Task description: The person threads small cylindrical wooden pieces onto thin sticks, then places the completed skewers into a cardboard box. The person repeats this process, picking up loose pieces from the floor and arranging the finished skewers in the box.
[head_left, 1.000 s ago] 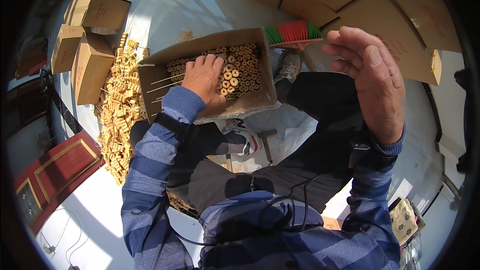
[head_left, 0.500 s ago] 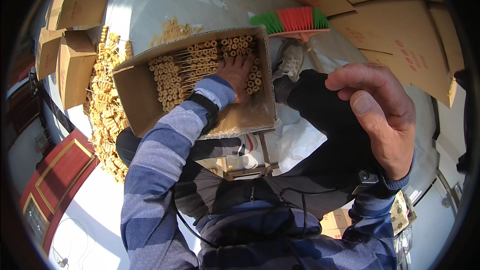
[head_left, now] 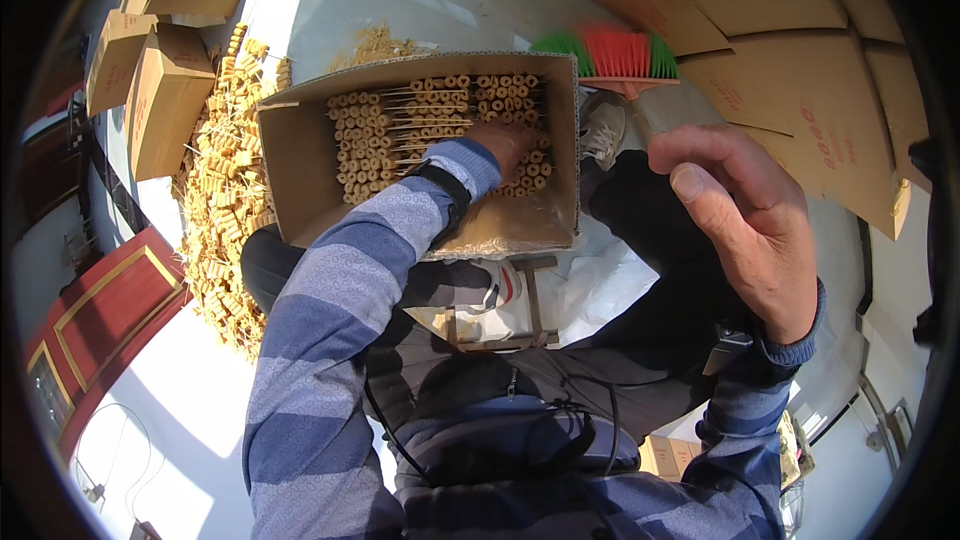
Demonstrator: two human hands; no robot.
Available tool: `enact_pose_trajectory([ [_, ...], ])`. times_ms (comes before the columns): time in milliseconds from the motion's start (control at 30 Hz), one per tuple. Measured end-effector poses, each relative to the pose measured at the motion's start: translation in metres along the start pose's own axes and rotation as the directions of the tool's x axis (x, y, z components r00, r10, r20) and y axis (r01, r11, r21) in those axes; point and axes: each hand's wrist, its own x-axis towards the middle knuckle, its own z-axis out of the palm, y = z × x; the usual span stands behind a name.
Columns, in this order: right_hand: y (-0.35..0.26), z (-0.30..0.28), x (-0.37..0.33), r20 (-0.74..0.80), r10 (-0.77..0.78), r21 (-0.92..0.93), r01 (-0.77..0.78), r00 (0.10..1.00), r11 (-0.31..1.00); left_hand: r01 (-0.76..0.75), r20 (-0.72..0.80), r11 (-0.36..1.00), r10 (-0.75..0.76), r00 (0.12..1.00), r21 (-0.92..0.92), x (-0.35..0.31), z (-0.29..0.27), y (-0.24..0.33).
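Note:
An open cardboard box (head_left: 300, 175) stands in front of me, with bundles of skewers (head_left: 365, 145) packed inside. The skewers carry tan, ring-shaped rolled pieces, and their thin sticks show in the middle. My left hand (head_left: 505, 148) reaches into the box and rests on the right-hand bundles, its fingers outstretched and partly in shadow. I see no skewer lifted in it. To the right of the box, my right hand (head_left: 745, 215) hangs in the air above my leg. It is open, with thumb and curved fingers apart and nothing between them.
A long heap of loose skewers (head_left: 225, 240) lies left of the box. Cardboard cartons (head_left: 170, 105) stand behind it, and large flattened cartons (head_left: 800, 90) lean at the right. A red-and-green broom (head_left: 615, 55) lies beyond the box. White plastic (head_left: 605, 275) lies beside my leg.
My left hand has shifted from lying flat with spread fingers on the skewers to pointing more rightward among them. The whole view has swung slightly; my right hand stays raised and empty.

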Motion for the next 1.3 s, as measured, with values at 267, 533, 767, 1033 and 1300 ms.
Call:
enact_pose_trajectory([
  [267,0.005,0.017,0.006,0.119,-0.010,-0.104,0.023,0.993,0.994,0.169,-0.299,0.985,-0.174,0.938,-0.045,-0.065,-0.060,0.041],
  [533,0.009,0.060,0.014,0.177,-0.051,-0.154,0.079,0.983,0.985,-0.124,-0.864,0.948,-0.207,0.459,-0.293,-0.316,-0.011,0.018],
  [767,-0.010,0.140,0.000,0.280,-0.072,-0.058,0.092,0.957,0.994,-0.443,-0.130,0.054,-0.981,0.143,-0.895,-0.512,0.266,-0.069],
  [1033,-0.018,0.223,-0.016,0.407,0.032,-0.023,-0.025,0.913,0.999,-0.934,0.336,-0.354,-0.886,0.319,-0.047,-0.517,0.492,-0.095],
  [1300,-0.054,0.257,-0.030,0.398,0.047,-0.137,0.009,0.916,0.990,-0.939,0.465,-0.326,-0.819,0.337,0.105,-0.533,0.479,-0.185],
])
